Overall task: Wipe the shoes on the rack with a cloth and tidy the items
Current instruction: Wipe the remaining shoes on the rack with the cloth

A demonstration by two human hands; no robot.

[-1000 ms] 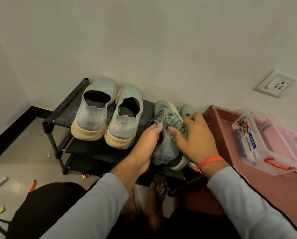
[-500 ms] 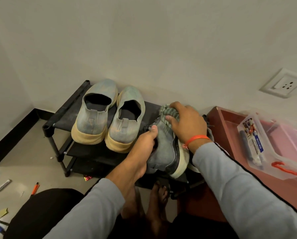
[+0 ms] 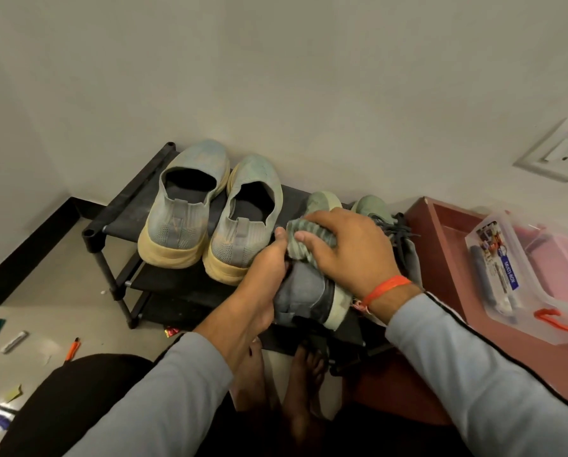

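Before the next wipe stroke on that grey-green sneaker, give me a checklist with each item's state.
1. Left hand has a grip on the grey-green lace-up sneaker at its heel side: ok.
2. Right hand presses the striped green cloth onto the sneaker: ok.
3. Sneaker resting fully on the black tiered shoe rack: cannot tell, the hands hide its underside.
4. Its mate, the second green sneaker, sits apart on the right, laces loose: ok.
5. Pair of pale blue slip-on shoes with cream soles stands clear of the wiping: ok.
6. Floor tidy: not ok, an orange pen and other small items lie on it.
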